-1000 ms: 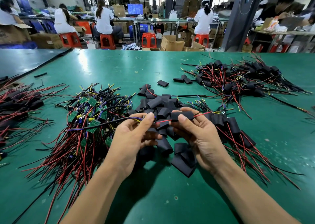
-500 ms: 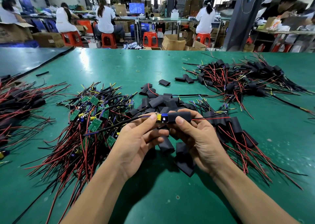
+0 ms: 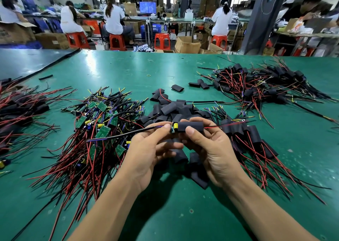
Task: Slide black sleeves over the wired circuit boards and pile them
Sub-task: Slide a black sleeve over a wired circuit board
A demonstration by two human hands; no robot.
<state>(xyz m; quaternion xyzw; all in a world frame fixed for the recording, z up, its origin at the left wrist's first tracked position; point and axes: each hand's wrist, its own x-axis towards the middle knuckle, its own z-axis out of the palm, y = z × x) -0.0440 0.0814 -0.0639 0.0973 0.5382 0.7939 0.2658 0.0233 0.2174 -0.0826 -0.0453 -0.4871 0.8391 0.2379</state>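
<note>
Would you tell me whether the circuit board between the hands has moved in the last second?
Yes. Against the loose sleeve pile, the circuit board has shifted right, into the black sleeve that the right hand pinches.

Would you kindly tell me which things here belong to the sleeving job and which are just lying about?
Job: black sleeve, wired circuit board, left hand, right hand, bare-board pile, loose sleeves, sleeved pile.
Lying about: yellow ring, stray black tube piece, red stools, cardboard boxes.
</note>
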